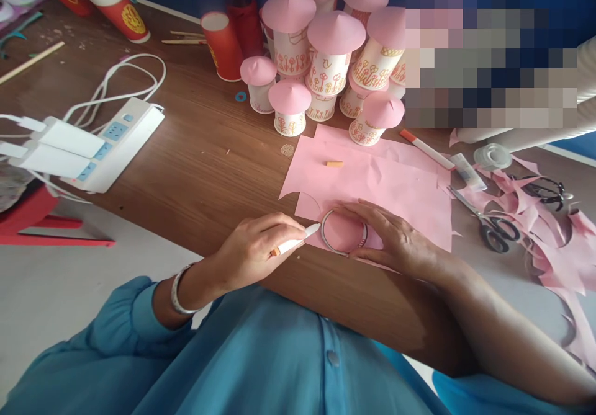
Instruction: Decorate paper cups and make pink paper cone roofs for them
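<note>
My left hand is closed round a white marker with an orange end, its tip close to the left rim of a white-rimmed ring. The ring lies flat on a sheet of pink paper near the table's front edge, with pink showing through its middle. From the right, my right hand curves its thumb and fingers around the ring. Left of the ring, a curved outline shows on the paper, and a rounded piece is cut out of its edge. A small orange cap lies farther up the sheet.
Several paper-cup towers with pink cone roofs stand behind the paper. Scissors, a tape roll, an orange-capped marker and pink scraps lie right. A power strip with cables sits left; red cups stand behind.
</note>
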